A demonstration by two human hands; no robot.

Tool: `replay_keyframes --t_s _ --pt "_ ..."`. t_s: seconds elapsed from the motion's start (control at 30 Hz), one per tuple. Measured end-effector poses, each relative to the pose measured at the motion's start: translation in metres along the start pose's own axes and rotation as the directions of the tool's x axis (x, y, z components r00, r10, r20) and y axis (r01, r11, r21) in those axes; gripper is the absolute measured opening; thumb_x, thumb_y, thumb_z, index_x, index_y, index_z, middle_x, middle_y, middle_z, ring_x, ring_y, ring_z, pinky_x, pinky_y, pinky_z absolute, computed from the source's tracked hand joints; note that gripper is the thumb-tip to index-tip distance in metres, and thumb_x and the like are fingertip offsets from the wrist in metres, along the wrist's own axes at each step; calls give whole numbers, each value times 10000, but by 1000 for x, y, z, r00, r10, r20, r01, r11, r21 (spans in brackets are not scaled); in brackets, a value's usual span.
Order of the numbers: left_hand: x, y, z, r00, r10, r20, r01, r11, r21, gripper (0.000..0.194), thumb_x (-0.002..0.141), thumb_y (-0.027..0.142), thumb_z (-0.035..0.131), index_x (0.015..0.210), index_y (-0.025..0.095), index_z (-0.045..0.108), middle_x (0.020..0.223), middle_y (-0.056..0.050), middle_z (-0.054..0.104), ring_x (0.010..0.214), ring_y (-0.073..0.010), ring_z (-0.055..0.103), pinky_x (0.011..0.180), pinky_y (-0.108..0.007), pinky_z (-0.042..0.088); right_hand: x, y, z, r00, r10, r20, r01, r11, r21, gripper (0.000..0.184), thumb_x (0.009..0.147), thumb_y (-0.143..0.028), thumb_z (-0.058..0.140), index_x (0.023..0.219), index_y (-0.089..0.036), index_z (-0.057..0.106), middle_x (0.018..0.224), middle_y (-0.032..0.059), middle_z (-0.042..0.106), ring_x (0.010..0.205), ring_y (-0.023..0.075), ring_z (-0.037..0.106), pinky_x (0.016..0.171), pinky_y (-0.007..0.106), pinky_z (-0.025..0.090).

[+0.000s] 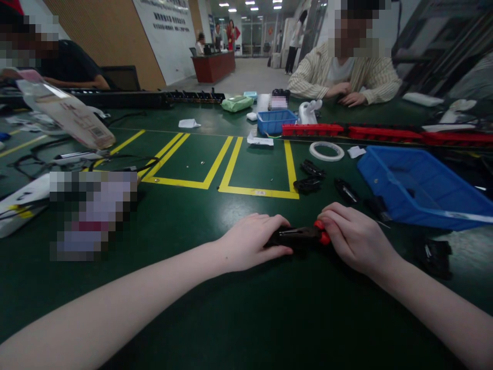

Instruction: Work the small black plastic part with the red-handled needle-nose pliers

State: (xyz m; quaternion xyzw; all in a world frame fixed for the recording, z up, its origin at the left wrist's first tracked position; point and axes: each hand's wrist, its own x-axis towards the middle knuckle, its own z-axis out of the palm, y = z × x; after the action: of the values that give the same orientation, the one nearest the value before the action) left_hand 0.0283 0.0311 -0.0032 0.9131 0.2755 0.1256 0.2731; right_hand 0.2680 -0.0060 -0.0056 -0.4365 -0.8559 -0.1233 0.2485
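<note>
A black part (296,237) with a metal strip and red pieces at its right end lies on the dark green table (246,318) close in front of me. My left hand (252,241) is curled over its left end and holds it down. My right hand (352,236) grips the right end, fingers pinched around the red pieces. Both hands rest on the table. What lies under the palms is hidden.
A large blue bin (419,187) sits to the right, with small black parts (310,177) and a tape roll (326,150) beyond my hands. Yellow lines (231,169) mark the table. A smaller blue bin (275,122) and red strips (385,133) lie farther back. People sit opposite and at left.
</note>
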Motion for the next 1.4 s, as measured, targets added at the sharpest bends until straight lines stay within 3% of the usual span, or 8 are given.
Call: replay_keyframes --t_s 0.27,0.5,0.7,0.87,1.0,1.23,1.4 --pt "1 4 -1 1000 -4 11 3 999 39 400 930 398 579 1235 151 506 1089 -76 685 954 -208 653 823 -349 496 0 0 0 1000 20 12 -20 1000 2 270 952 -196 377 781 -162 583 775 57 627 636 128 565 577 265 462" --pt "2 4 -1 1000 8 15 -10 990 140 413 936 561 474 1009 159 535 849 -39 654 745 -202 620 651 -304 444 -2 -3 -1 1000 25 11 -26 998 48 271 956 -197 373 825 -150 607 813 69 635 652 134 582 576 269 473" --pt "2 1 -1 999 48 -14 -45 988 147 460 907 631 463 806 183 486 684 21 554 599 -149 529 562 -258 354 -1 -5 -1 1000 -10 -15 11 997 81 250 951 -188 390 812 -153 595 813 75 644 690 144 597 595 272 477" --pt "1 2 -1 999 51 -15 -48 985 167 468 908 631 454 771 184 478 674 18 543 604 -152 520 572 -261 351 1 -5 -2 1000 -24 -20 25 998 58 261 957 -193 374 798 -171 580 765 53 654 680 148 598 609 286 478" --pt "1 4 0 999 36 -9 -34 987 156 414 885 585 538 804 182 489 693 19 555 622 -152 535 590 -258 369 1 -6 -3 999 -33 -16 33 999 14 267 949 -183 383 773 -172 585 761 52 666 678 152 597 602 294 464" --pt "2 3 2 999 38 -25 -33 980 195 408 868 580 562 810 184 484 683 16 567 607 -156 545 586 -266 380 -1 -7 -2 998 -44 -51 40 996 -81 235 928 -167 411 808 -191 611 797 24 704 868 205 630 895 412 423" --pt "2 3 2 999 42 -33 -34 978 206 389 862 558 585 824 181 499 695 8 592 618 -161 561 586 -264 387 -2 -10 -2 999 -27 -33 23 991 -128 221 927 -177 418 809 -203 604 777 6 699 891 214 612 966 453 371"
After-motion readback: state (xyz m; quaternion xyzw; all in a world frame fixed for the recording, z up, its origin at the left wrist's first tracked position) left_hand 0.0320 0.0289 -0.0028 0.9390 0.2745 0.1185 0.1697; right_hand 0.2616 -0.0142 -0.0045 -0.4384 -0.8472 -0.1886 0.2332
